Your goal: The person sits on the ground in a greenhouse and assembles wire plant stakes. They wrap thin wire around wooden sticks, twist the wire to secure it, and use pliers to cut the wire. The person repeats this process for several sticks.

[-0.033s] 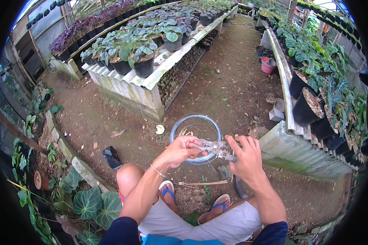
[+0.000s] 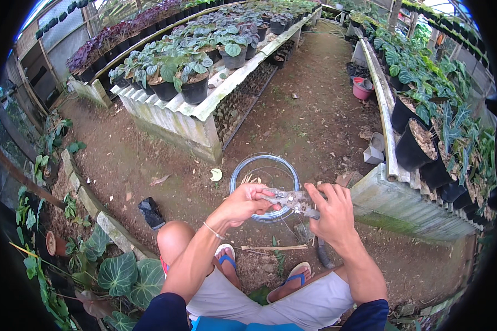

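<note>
Between my hands stretches a flat, greyish, mottled strip with pale round spots; its exact kind I cannot make out. My left hand pinches its left end between thumb and fingers. At the other end, my right hand grips it with bent fingers, the thumb partly hidden. Beneath the strip, a coil of thin silvery wire lies on the soil, its near part partly covered by my hands and the strip. A loose strand seems to trail from the coil toward my right foot.
A crumpled black plastic piece lies left of my knee. Thin sticks rest near my sandals. Roofing-sheet benches with potted plants stand ahead and at right, edged by a pole. A pink pot sits beside the path.
</note>
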{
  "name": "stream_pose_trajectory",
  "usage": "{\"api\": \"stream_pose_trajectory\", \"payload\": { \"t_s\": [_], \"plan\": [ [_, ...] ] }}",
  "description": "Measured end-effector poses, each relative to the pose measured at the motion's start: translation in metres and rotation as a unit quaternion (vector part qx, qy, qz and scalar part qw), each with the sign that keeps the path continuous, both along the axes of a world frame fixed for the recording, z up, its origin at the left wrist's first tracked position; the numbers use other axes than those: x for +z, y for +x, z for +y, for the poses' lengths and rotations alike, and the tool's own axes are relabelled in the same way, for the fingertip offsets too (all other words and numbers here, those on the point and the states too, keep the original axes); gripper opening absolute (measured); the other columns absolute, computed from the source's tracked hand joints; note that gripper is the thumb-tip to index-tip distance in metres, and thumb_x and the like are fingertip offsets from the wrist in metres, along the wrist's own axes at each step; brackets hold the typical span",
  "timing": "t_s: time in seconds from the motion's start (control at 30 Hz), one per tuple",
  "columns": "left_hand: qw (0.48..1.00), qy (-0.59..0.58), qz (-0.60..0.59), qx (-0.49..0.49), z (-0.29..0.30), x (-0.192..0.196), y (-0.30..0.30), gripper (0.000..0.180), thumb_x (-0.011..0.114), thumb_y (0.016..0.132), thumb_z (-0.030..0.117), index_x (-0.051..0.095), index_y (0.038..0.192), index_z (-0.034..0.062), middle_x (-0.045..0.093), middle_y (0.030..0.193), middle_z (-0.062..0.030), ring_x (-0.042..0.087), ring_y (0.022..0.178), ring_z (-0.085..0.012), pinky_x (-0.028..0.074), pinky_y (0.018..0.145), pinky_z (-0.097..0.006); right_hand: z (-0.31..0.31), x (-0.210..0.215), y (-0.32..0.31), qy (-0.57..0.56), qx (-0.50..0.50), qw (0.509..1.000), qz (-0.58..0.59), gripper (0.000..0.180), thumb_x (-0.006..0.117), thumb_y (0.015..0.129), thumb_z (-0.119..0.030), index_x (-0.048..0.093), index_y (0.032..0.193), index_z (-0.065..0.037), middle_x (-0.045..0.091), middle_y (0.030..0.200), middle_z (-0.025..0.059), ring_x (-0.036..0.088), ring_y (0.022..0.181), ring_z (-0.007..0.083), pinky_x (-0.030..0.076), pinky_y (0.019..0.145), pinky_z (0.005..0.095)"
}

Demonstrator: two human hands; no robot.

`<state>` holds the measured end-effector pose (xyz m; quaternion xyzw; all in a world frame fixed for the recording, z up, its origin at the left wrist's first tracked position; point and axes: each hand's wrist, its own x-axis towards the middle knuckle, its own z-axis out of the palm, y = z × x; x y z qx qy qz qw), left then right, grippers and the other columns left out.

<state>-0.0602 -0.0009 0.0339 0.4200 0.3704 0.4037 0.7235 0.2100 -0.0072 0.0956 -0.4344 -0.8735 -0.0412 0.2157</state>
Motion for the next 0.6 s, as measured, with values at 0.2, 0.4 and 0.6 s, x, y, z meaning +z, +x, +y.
{"api": "stream_pose_trajectory", "payload": {
  "t_s": [0.2, 0.4, 0.6],
  "plan": [
    [1.000, -0.003, 0.022, -0.003, -0.0010, 0.0033, 0.0009, 0.030, 0.066, 0.092, -0.009, 0.064, 0.122, -0.0029, 0.078, 0.103, -0.0133, 0.066, 0.078, -0.0071, 0.048, 0.064, -0.021, 0.0005, -0.0014, 0.0000, -0.009, 0.000, 1.000, -0.002, 0.076, 0.078, 0.059, -0.012, 0.066, 0.134, -0.013, 0.063, 0.112, 0.0096, 0.058, 0.104, 0.0303, 0.043, 0.094, 0.0451],
    [0.999, -0.012, 0.046, 0.000, -0.0016, 0.0057, 0.0029, 0.025, 0.066, 0.093, -0.009, 0.066, 0.117, -0.0025, 0.078, 0.102, -0.0137, 0.072, 0.087, -0.0110, 0.053, 0.068, -0.023, 0.0010, 0.0004, -0.0016, 0.012, 0.008, 1.000, 0.005, 0.077, 0.077, 0.057, -0.011, 0.067, 0.133, -0.012, 0.063, 0.112, 0.0100, 0.059, 0.105, 0.0302, 0.043, 0.095, 0.0467],
    [0.997, 0.005, 0.078, -0.008, -0.0017, 0.0052, 0.0063, 0.027, 0.066, 0.090, -0.010, 0.067, 0.116, -0.0004, 0.078, 0.101, -0.0103, 0.073, 0.092, -0.0123, 0.052, 0.068, -0.024, 0.0005, 0.0016, -0.0042, 0.031, 0.016, 0.999, 0.010, 0.076, 0.076, 0.057, -0.011, 0.067, 0.133, -0.012, 0.064, 0.114, 0.0105, 0.059, 0.106, 0.0304, 0.042, 0.096, 0.0472]
  ]
}}
